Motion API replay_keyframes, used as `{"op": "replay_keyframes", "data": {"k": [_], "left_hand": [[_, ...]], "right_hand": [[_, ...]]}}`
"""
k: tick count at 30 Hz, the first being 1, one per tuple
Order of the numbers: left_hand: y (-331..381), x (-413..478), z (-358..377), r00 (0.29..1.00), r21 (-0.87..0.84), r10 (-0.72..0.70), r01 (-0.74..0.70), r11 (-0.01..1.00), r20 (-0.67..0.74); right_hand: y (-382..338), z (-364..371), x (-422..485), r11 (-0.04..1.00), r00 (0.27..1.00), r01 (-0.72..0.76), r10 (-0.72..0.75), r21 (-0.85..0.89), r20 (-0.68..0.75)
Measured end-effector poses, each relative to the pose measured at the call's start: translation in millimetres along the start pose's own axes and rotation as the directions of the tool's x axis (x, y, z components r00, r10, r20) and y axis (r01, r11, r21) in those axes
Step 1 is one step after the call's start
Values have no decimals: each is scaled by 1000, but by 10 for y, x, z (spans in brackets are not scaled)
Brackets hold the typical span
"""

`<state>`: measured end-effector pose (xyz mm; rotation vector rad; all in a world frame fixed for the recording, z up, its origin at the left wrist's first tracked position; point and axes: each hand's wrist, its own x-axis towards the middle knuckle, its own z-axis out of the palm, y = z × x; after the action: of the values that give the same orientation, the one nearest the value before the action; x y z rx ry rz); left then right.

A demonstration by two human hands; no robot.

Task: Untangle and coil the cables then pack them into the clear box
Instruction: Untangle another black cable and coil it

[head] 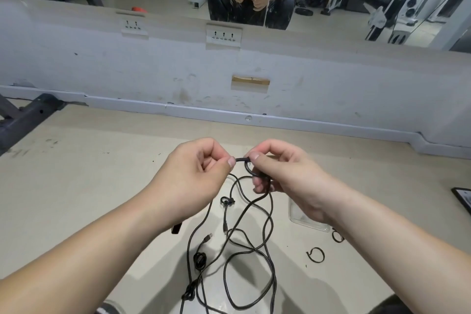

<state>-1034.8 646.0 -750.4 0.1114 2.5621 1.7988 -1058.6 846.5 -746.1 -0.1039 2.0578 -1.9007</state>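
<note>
**Q:** Hands, please.

**A:** I log both as gripping. The left hand (196,168) pinches one strand of the cables (226,201) between thumb and curled forefinger. The right hand (280,173) pinches the same strand just beside it, thumb on top. Its lower fingers curl round a small loop of the same black cord. The two thumbs are near each other but apart, with a short arc of strand between them.

**Q:** Where is the rest of the cord?

**A:** It hangs from the right hand and spreads over the floor (102,186) below both wrists. I see loose crossing loops, several small knots and a few free plugs.

**Q:** And the box?

**A:** The box (303,216) sits on the floor right of the tangle, partly hidden by the right wrist. I cannot tell what it holds. Black ties (316,261) lie near it.
</note>
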Motion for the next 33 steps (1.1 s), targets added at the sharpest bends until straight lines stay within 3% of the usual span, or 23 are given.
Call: {"op": "replay_keyframes", "data": {"k": [5, 10, 14, 16, 19, 22, 24, 27, 29, 31, 33], "left_hand": [[-46, -59, 127, 999, -50, -39, 38, 998, -17], [9, 7, 64, 987, -81, -95, 106, 991, 133], [34, 21, 60, 987, -153, -132, 144, 978, 87], [47, 32, 50, 986, -184, -147, 160, 970, 78], [21, 50, 26, 986, -126, -156, 161, 979, 51], [24, 93, -6, 983, -204, -183, 180, 962, 7], [54, 107, -9, 975, -334, -220, 204, 920, -11], [93, 78, 7, 971, -372, -239, 217, 903, -14], [93, 38, 7, 973, -342, -227, 224, 912, 33], [75, 16, -5, 978, -273, -188, 206, 940, 89], [62, 5, -2, 978, -230, -151, 182, 956, 144]], "right_hand": [[14, 135, -89, 994, 997, 12, -19, 104, 69], [-19, 113, -74, 992, 989, -111, 104, 64, 106], [-58, 44, -38, 989, 981, -148, 145, 10, 125], [-75, 5, -19, 993, 990, -101, 106, -56, 93], [-38, -32, 41, 980, 997, -48, 34, -191, -76], [-14, -94, 128, 963, 966, -103, 37, -248, -257], [-28, -149, 157, 964, 959, -168, 111, -207, -261], [37, -187, 107, 904, 965, -248, 197, -349, -174], [116, -172, 83, 885, 983, -182, 147, -428, -114], [123, -120, 52, 864, 1000, 16, -25, -504, -11], [120, -90, 59, 869, 985, 173, -142, -463, 103]]}}
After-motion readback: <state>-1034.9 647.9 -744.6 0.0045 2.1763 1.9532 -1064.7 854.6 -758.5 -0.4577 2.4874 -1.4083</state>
